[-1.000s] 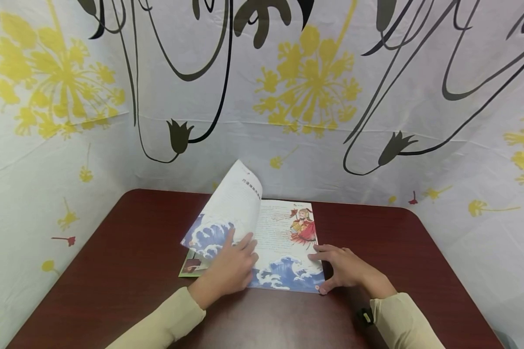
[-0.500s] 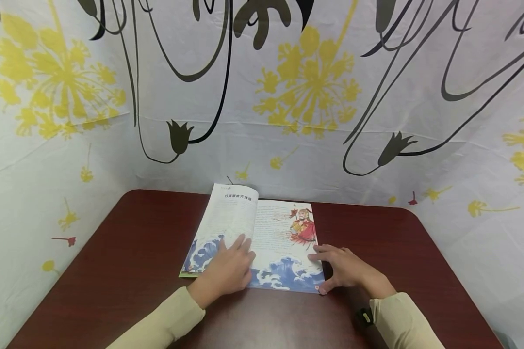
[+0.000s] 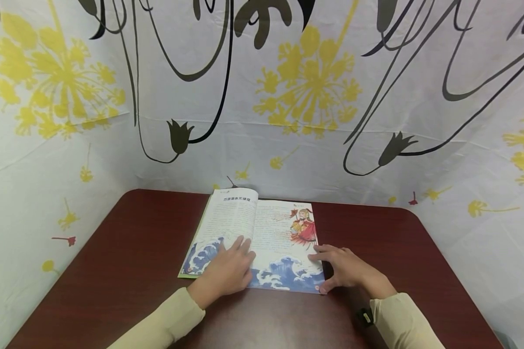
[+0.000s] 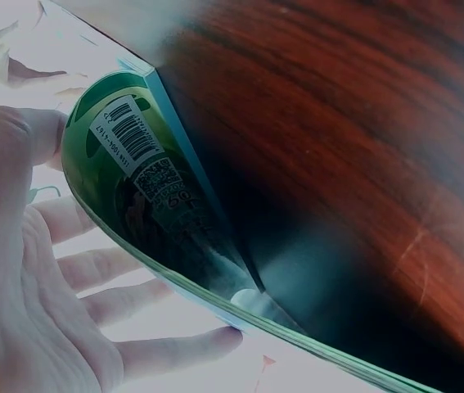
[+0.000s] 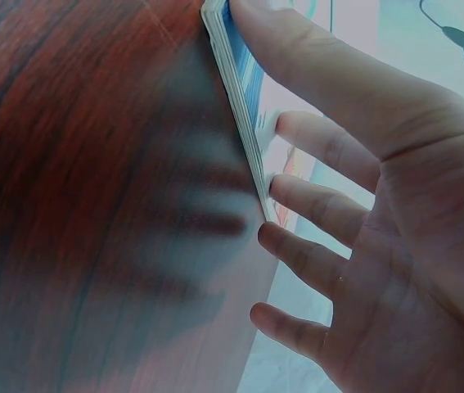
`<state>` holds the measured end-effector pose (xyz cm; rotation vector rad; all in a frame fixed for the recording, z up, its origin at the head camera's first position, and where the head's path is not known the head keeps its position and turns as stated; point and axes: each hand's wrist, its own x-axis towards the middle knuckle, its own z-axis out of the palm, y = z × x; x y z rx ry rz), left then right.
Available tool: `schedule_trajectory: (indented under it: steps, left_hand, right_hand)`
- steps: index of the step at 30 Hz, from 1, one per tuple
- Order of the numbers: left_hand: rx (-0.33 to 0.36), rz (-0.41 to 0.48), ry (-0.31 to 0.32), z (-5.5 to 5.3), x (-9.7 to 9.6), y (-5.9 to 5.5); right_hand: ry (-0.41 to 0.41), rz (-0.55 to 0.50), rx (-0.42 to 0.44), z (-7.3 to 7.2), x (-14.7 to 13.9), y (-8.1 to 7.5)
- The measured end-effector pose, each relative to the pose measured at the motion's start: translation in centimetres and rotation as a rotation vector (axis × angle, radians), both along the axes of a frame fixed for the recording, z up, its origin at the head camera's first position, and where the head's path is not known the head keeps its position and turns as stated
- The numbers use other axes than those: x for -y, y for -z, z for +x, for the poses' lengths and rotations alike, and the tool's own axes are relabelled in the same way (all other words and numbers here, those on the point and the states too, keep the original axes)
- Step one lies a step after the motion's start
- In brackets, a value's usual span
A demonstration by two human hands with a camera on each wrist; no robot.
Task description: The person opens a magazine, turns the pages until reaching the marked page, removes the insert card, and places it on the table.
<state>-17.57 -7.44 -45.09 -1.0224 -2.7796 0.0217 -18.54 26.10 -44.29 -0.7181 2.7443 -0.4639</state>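
Observation:
An open picture book [image 3: 279, 232] lies on the table, with blue waves along the bottom of both pages and a figure in red on the right page. My left hand [image 3: 228, 266] rests on the lower left page near the fold, fingers spread. In the left wrist view, the green back cover [image 4: 109, 176] with a barcode bends up beside the left hand [image 4: 43, 286]. At the book's right edge is my right hand [image 3: 347, 269]. The right wrist view has its thumb at the book's corner and the fingertips of that hand [image 5: 362, 205] along the page edge.
The book lies toward the back of a dark red-brown wooden table [image 3: 126, 261]. Behind and beside it hangs a white cloth [image 3: 227, 106] with yellow and dark plant prints. A dark band [image 3: 365, 317] is on the right wrist.
The raised left page has come down to the left and now lies nearly flat, covering the picture beneath. Both hands have stayed almost in place.

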Motion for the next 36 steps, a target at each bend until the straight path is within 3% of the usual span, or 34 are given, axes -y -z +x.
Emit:
schedule_trajectory:
  steps: [25, 32, 36]
  left_hand:
    - [-0.003, 0.009, 0.007, -0.14, -0.01, 0.2]
    - [-0.116, 0.033, 0.08, -0.35, -0.2, 0.57]
    - [-0.096, 0.037, 0.116, -0.39, -0.5, 0.65]
  right_hand:
    - [-0.015, -0.015, -0.045, -0.02, 0.1, 0.05]
    - [-0.019, -0.027, -0.05, 0.04, 0.13, -0.17]
    - [-0.027, -0.019, -0.066, 0.0, 0.14, -0.27]
